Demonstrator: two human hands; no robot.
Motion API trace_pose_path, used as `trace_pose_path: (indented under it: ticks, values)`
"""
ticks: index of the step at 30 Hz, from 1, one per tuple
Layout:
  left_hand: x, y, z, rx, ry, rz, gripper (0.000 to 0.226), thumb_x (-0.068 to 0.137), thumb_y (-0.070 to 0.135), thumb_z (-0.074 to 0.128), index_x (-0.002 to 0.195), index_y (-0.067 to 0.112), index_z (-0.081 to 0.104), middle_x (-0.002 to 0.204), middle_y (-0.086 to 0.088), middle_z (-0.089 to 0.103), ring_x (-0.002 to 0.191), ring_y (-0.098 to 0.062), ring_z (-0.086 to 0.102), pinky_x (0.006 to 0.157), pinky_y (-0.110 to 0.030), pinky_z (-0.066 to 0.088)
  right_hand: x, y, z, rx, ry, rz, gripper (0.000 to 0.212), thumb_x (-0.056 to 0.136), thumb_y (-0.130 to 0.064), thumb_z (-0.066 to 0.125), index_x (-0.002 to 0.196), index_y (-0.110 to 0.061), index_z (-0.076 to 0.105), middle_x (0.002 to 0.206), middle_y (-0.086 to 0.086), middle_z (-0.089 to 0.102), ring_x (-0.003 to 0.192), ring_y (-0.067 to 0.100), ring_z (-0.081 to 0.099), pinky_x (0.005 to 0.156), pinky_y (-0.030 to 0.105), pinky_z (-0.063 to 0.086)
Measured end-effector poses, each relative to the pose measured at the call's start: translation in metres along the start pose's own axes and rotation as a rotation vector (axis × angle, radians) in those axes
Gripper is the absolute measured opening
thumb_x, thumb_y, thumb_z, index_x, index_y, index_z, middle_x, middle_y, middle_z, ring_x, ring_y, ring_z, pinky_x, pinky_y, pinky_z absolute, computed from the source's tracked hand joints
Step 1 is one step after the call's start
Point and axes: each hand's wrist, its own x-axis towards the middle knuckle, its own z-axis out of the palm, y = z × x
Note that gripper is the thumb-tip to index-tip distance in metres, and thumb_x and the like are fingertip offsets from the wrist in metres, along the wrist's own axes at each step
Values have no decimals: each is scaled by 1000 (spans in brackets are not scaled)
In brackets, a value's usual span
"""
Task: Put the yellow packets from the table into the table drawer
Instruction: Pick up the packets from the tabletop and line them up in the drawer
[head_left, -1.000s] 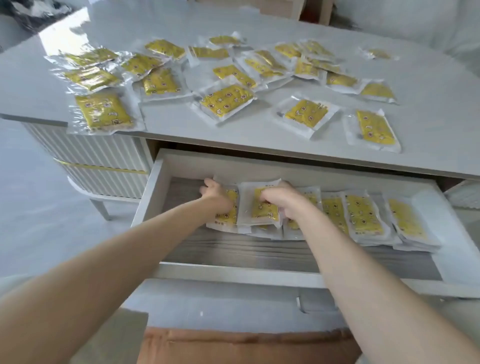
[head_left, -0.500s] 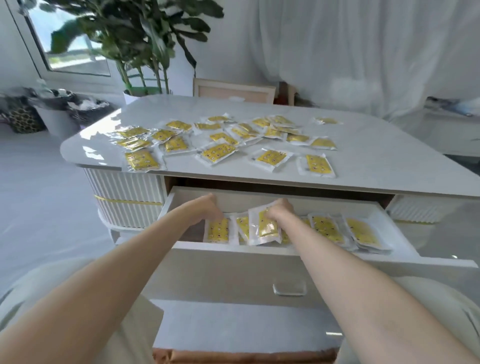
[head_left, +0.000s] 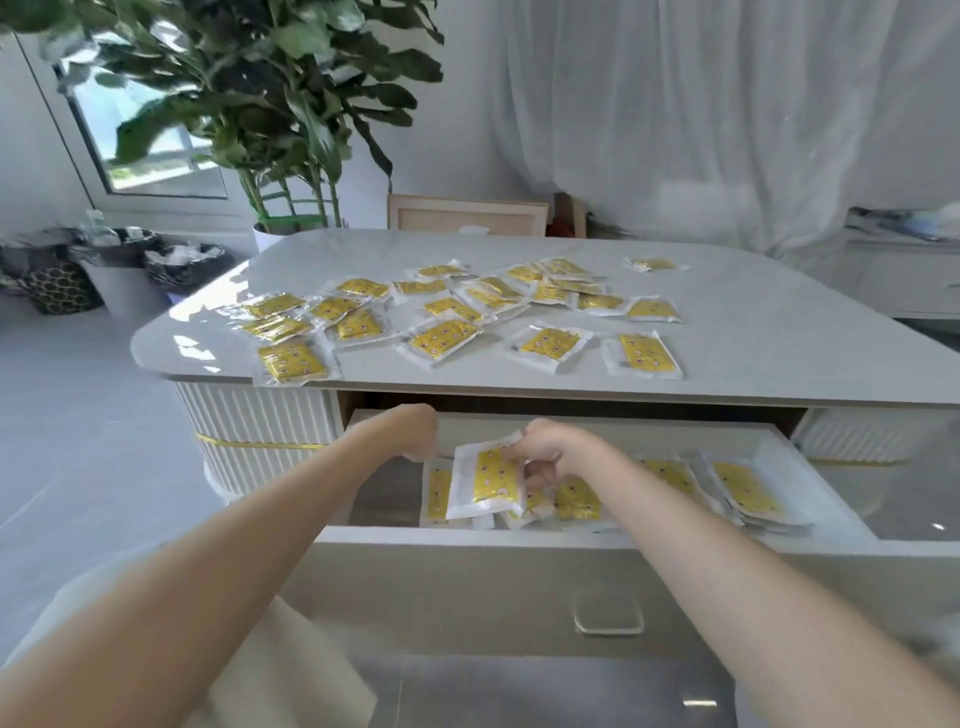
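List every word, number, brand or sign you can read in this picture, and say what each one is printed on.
No text here can be read.
Packets on the table: small dark marks on the yellow, too blurred to read.
Packet pinched by the right hand: the same small marks, too blurred to read.
Drawer front: no label or number shows.
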Motion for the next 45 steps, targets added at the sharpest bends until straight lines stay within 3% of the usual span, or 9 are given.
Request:
trace_pose_path:
  ticks: [3,7,12,15,19,27,33,40,45]
  values:
    - [21,-15,4,72,-50,-5,46,94,8,42,140,1,40,142,-11,44,127,-28,47,89,-29,42,28,-14,25,-13,-70,7,13,96,3,50,91,-5,42,85,12,59,72,20,61,78,43,54]
    - [45,-27,9,183,-171,10,51,89,16,57,136,4,45,125,-6,53,119,-27,54,93,-31,47,70,-19,51,33,-155,31,9,96,6,47,104,3,46,129,26,56,109,32,63,94,44,51]
    - [64,-32,17,285,-240,-22,68,87,27,66,145,9,35,142,-4,45,128,-25,47,99,-32,42,92,-24,48,-126,-226,-9,7,93,4,53,98,5,58,121,21,60,121,30,58,102,38,48]
    - [69,-31,21,350,-301,-6,76,82,39,69,144,9,36,140,-5,45,126,-26,48,102,-33,44,83,-26,28,-424,-136,-170,45,89,3,58,133,-1,50,134,14,55,119,26,58,100,36,49]
    - [73,-20,24,279,-287,22,83,79,41,72,145,9,33,144,-5,41,129,-27,45,105,-36,42,71,-17,2,-717,-115,-338,52,81,1,69,130,-12,55,133,9,56,119,22,56,96,34,51]
    - [66,-7,41,263,-306,123,109,71,33,81,153,23,10,152,-4,30,135,-29,38,106,-41,42,65,23,0,-1311,-207,-280,112,66,-18,87,153,-28,17,158,1,18,144,28,23,113,45,32]
    - [63,-5,54,247,-265,165,108,74,25,79,153,25,5,152,-7,27,136,-30,36,107,-42,41,58,23,4,-1270,-129,-270,99,74,-38,79,152,-22,20,149,11,27,133,34,39,106,43,42]
    - [64,-4,57,181,-252,153,105,75,43,75,153,22,8,153,-6,24,140,-25,28,111,-41,35,49,19,0,-1218,27,-444,37,86,-15,48,119,-14,63,105,10,66,83,24,63,73,37,56]
    - [65,3,62,207,-217,144,98,79,40,72,152,17,11,151,-9,28,137,-26,34,107,-38,40,44,21,-13,-1504,210,-724,43,86,10,44,116,-11,66,106,12,68,96,29,65,79,38,56]
